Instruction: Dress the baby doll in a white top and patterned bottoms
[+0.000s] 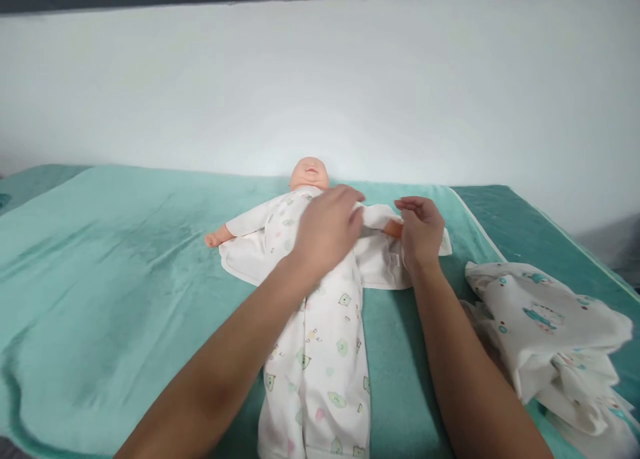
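The baby doll (310,173) is lying face up on the teal blanket (125,272), its head pointing toward the white wall (310,79). A printed white outfit (333,352) is covering its body, and its hands are showing at the ends of plain sleeves (253,220). White cloth panels (245,255) are spreading beneath the arms. The left hand (331,227) is showing in front of the doll's chest, fingers half bent; the right hand (421,231) is sitting beside one doll hand (393,229), fingers curled. Given blur, I cannot tell whether either is gripping cloth. Folded printed cloths (550,325) are lying at the right.
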Demonstrator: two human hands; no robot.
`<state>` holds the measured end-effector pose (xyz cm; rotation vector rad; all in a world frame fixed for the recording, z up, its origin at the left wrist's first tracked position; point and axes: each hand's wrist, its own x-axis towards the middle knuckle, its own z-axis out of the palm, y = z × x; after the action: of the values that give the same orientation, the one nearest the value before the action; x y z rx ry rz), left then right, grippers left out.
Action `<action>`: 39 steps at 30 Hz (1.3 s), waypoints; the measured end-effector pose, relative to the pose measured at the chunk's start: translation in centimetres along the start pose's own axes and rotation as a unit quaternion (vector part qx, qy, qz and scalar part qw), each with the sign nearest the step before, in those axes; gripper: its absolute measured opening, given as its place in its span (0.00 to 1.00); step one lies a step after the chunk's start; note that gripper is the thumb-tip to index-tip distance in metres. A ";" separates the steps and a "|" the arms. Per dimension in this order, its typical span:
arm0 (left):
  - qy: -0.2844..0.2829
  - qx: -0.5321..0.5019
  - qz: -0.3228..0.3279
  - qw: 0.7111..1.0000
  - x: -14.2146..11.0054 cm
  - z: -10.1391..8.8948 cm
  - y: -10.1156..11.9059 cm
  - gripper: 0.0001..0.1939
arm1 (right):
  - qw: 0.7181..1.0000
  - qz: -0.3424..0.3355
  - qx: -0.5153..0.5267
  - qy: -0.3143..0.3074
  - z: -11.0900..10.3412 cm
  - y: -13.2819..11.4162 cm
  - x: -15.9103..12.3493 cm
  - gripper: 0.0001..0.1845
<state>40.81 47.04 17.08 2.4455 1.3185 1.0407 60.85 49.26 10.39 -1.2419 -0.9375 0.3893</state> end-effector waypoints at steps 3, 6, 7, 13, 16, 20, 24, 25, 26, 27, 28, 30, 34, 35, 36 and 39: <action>0.132 -0.103 -0.126 0.978 -2.1 -1.8 -5.0 0.14 | 0.988 -0.020 -0.090 -0.122 1.6 -0.8 -1.9 0.13; 0.138 -0.195 -0.260 0.936 -3.4 -2.4 -8.9 0.17 | 0.964 -0.053 -0.168 -0.199 2.5 -1.5 -3.1 0.16; 0.129 -0.218 -0.280 0.926 -3.6 -2.4 -9.6 0.18 | 0.958 -0.063 -0.177 -0.218 2.7 -1.7 -3.4 0.18; 0.105 -0.252 -0.271 0.923 -3.3 -2.0 -9.4 0.17 | 0.931 -0.102 -0.160 -0.311 3.3 -2.5 -4.3 0.21; 0.103 -0.259 -0.272 0.921 -3.3 -2.1 -9.1 0.17 | 0.928 -0.109 -0.161 -0.319 3.4 -2.4 -4.5 0.21; 0.093 -0.260 -0.252 0.927 -3.4 -2.5 -8.6 0.16 | 0.924 -0.095 -0.165 -0.330 3.5 -2.5 -4.6 0.22; 0.092 -0.235 -0.194 0.948 -3.4 -2.5 -8.1 0.12 | 0.919 -0.076 -0.164 -0.350 3.6 -2.8 -4.6 0.26; 0.093 -0.222 -0.173 0.955 -3.5 -2.5 -8.0 0.11 | 0.918 -0.074 -0.163 -0.353 3.6 -2.9 -4.5 0.26; 0.093 -0.208 -0.153 0.962 -3.5 -2.4 -7.9 0.10 | 0.917 -0.073 -0.162 -0.357 3.7 -2.9 -4.5 0.26; 0.094 -0.195 -0.133 0.967 -3.5 -2.4 -7.9 0.10 | 0.916 -0.072 -0.161 -0.359 3.7 -3.0 -4.4 0.26; 0.095 -0.184 -0.115 0.972 -3.6 -2.3 -7.9 0.09 | 0.916 -0.072 -0.160 -0.362 3.8 -3.0 -4.4 0.26; 0.099 -0.170 -0.083 0.977 -3.6 -2.1 -7.9 0.09 | 0.915 -0.068 -0.160 -0.363 3.9 -3.0 -4.3 0.25; 0.118 -0.119 -0.045 0.985 -3.7 -1.8 -8.0 0.08 | 0.922 -0.069 -0.154 -0.349 4.1 -2.9 -4.3 0.22; 0.126 -0.100 -0.042 0.986 -3.6 -1.8 -8.0 0.08 | 0.925 -0.075 -0.148 -0.343 4.2 -2.9 -4.3 0.20; 0.136 -0.082 -0.039 0.987 -3.6 -1.7 -8.0 0.08 | 0.927 -0.082 -0.141 -0.337 4.2 -3.0 -4.4 0.19; 0.164 -0.049 -0.040 0.985 -3.7 -1.5 -8.0 0.10 | 0.941 -0.096 -0.119 -0.304 4.5 -3.3 -4.8 0.17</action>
<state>33.16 48.63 12.73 2.1983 1.4038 1.4958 53.82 47.57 11.65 -1.2526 -1.6615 0.5299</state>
